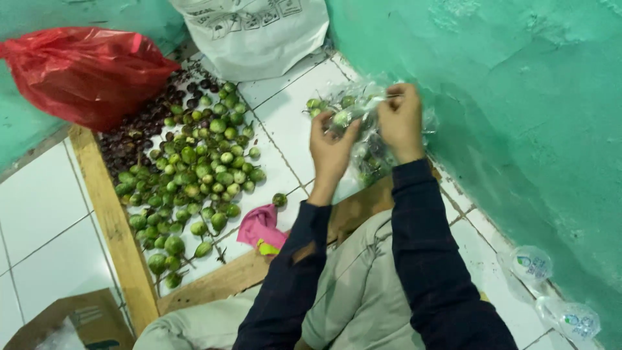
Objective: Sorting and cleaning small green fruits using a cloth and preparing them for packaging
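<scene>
- Both my hands are up near the green wall (pixel 518 129), working a clear plastic bag (pixel 372 139) of small green fruits.
- My left hand (pixel 330 152) is pinched shut on the bag's lower side.
- My right hand (pixel 402 120) is clamped on its top edge.
- The bag hangs over the white tiled floor (pixel 285 123).
- A loose fruit pile (pixel 194 175) lies left, well apart, with a pink cloth (pixel 259 223) near my knee.
</scene>
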